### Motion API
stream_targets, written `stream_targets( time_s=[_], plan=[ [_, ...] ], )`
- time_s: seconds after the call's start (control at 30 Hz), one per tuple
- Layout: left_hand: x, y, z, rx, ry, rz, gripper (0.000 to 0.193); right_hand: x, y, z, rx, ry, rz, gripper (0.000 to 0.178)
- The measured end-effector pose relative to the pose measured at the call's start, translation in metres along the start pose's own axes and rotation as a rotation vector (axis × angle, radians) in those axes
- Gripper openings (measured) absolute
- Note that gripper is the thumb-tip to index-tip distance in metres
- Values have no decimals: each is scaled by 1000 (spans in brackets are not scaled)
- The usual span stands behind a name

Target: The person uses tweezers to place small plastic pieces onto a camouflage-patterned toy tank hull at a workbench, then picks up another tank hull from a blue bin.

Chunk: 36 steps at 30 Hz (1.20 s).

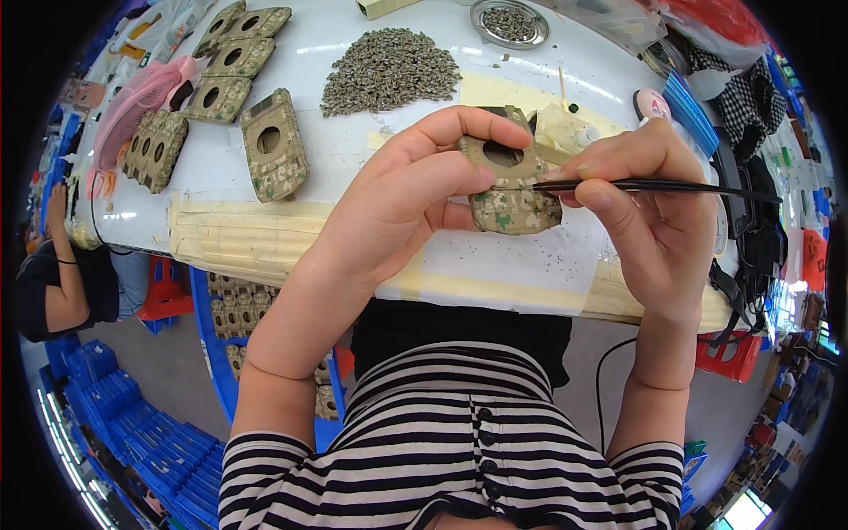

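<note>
My left hand [380, 199] is closed around a camouflage toy tank hull [518, 212] with a round hole in its top, thumb and forefinger gripping its left side and far end. In my right hand [661, 216] are dark, slender tweezers [689, 186], pinched between thumb and fingers. Their tips touch or come very close to the hull's top, just below the round hole. Whether the tips hold a small part is too small to tell. A second hull [276, 150] lies on the table left of my left hand.
A heap of small grey-brown parts [389, 71] lies beyond my hands, near a round metal dish [510, 22] holding more. More hulls [232, 60] stand at the far left by a pink mesh item [132, 106]. A blue crate [216, 353] of hulls is below the table. Another person [66, 274] sits at left.
</note>
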State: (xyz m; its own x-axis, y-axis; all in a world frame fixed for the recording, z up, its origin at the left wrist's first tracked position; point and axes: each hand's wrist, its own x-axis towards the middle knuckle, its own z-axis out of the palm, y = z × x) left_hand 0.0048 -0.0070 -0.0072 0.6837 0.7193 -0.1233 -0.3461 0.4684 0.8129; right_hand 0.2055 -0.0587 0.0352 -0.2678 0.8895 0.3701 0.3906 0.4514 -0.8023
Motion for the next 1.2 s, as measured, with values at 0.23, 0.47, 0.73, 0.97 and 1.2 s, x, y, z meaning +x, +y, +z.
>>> stream_targets(
  time_s=[0.23,0.47,0.73,0.97,1.2],
  plan=[
    [0,1,-1,-2,-8,-21,37,0,0,-1,-9,-8,11,12],
    [1,-1,0,-28,13,-10,32,0,0,-1,9,-1,6,13],
    [1,0,1,-51,14,-14,31,1,2,0,-19,-11,-11,12],
    [1,3,1,2,-5,0,38,-4,5,-2,204,217,-51,21],
    [2,1,0,-4,-2,20,38,-16,11,-14,-196,524,-100,16]
  ],
)
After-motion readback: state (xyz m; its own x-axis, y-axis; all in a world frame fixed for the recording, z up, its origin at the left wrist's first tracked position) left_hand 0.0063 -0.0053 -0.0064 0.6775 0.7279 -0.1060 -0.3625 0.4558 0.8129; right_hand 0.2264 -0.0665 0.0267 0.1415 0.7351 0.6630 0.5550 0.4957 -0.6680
